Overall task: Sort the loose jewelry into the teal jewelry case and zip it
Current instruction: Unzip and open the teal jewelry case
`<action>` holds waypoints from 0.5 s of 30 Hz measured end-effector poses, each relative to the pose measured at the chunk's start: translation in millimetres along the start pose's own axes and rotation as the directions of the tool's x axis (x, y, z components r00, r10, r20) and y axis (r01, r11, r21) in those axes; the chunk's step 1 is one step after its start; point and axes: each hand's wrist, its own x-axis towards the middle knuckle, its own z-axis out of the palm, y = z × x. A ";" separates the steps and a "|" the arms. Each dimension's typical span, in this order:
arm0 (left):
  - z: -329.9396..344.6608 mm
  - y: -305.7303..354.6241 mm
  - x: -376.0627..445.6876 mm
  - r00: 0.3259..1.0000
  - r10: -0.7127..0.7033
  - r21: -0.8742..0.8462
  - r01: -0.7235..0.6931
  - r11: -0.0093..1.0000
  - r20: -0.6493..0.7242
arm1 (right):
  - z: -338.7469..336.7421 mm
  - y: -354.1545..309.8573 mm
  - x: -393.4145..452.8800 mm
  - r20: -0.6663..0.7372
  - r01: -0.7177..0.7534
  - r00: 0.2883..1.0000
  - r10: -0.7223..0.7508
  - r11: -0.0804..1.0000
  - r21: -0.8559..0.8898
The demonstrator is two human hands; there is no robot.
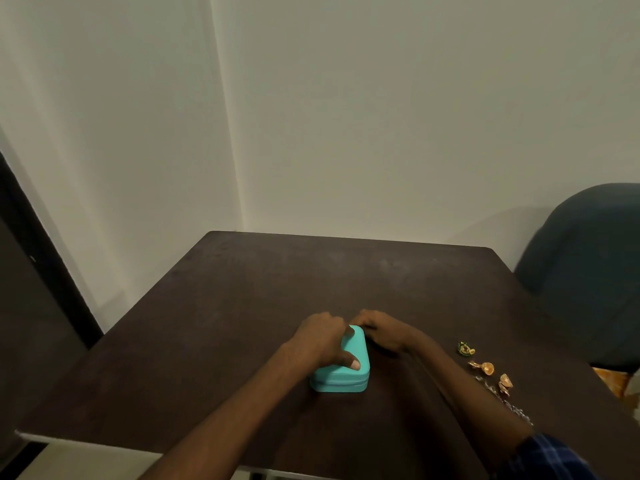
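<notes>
The teal jewelry case (346, 377) lies closed on the dark table (242, 323), near its middle. My left hand (323, 339) grips the case from the left, thumb pressed on its lid. My right hand (382, 330) curls round the case's far right corner; what its fingertips pinch is hidden. Loose jewelry lies to the right: a green and gold piece (465, 348), two gold earrings (485, 368) (505, 382) and a silver chain (509, 405) beside my right forearm.
A dark blue chair (588, 271) stands at the table's right side. Pale walls rise behind the table. A dark panel (31, 289) stands at the left.
</notes>
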 end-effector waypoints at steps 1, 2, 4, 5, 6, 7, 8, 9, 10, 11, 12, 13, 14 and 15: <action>-0.7 0.4 -0.4 1.000 0.002 -0.002 -0.002 1.000 0.000 | 0.3 0.5 0.1 -0.003 0.008 1.000 -0.008 1.000 -0.010; -1.0 0.4 -0.6 1.000 0.002 -0.007 -0.002 1.000 0.000 | 0.4 1.2 0.3 -0.005 0.013 1.000 -0.013 1.000 -0.024; -1.0 0.1 -1.0 1.000 -0.004 -0.017 0.004 1.000 0.001 | 1.5 5.0 1.8 -0.013 0.013 1.000 -0.013 0.999 -0.050; -0.8 -0.1 -1.2 1.000 -0.008 -0.023 0.008 1.000 0.000 | 2.2 7.6 2.4 -0.016 0.007 1.000 -0.008 0.998 -0.064; -0.4 -0.4 -0.9 1.000 -0.012 -0.027 0.012 1.000 -0.001 | 3.2 10.0 3.0 -0.023 -0.003 1.000 0.001 0.997 -0.081; -0.2 -0.8 -0.5 1.000 -0.013 -0.027 0.013 1.000 -0.002 | 4.6 12.4 3.7 -0.037 -0.008 0.999 0.004 0.995 -0.096; -0.1 -1.3 0.0 1.000 -0.013 -0.024 0.013 1.000 -0.003 | 6.0 13.2 4.3 -0.056 -0.014 0.998 0.008 0.995 -0.103; 0.1 -1.5 0.0 1.000 -0.014 -0.022 0.014 1.000 -0.004 | 7.8 12.9 3.6 -0.081 -0.019 0.997 0.010 0.994 -0.107; -0.1 -1.6 0.1 1.000 -0.016 -0.022 0.016 1.000 -0.002 | 9.4 12.2 2.1 -0.113 -0.030 0.993 0.018 0.993 -0.110; 0.1 -1.8 -0.4 1.000 -0.017 -0.023 0.017 1.000 0.002 | 11.3 11.2 -0.8 -0.151 -0.046 0.988 0.029 0.993 -0.113; 0.0 -1.9 -0.4 1.000 -0.017 -0.022 0.017 1.000 0.001 | 12.9 10.3 -5.6 -0.189 -0.069 0.981 0.047 0.991 -0.110; -0.6 -2.1 -0.2 1.000 -0.017 -0.021 0.017 1.000 -0.005 | 14.4 10.0 -11.9 -0.228 -0.093 0.971 0.067 0.990 -0.106; -0.4 -2.2 -0.2 1.000 -0.018 -0.024 0.018 1.000 -0.010 | 18.7 10.0 -20.2 -0.265 -0.126 0.960 0.095 0.987 -0.101; -0.7 -2.0 -0.3 1.000 -0.021 -0.028 0.021 0.999 -0.016 | 23.5 9.3 -29.3 -0.302 -0.154 0.946 0.117 0.983 -0.099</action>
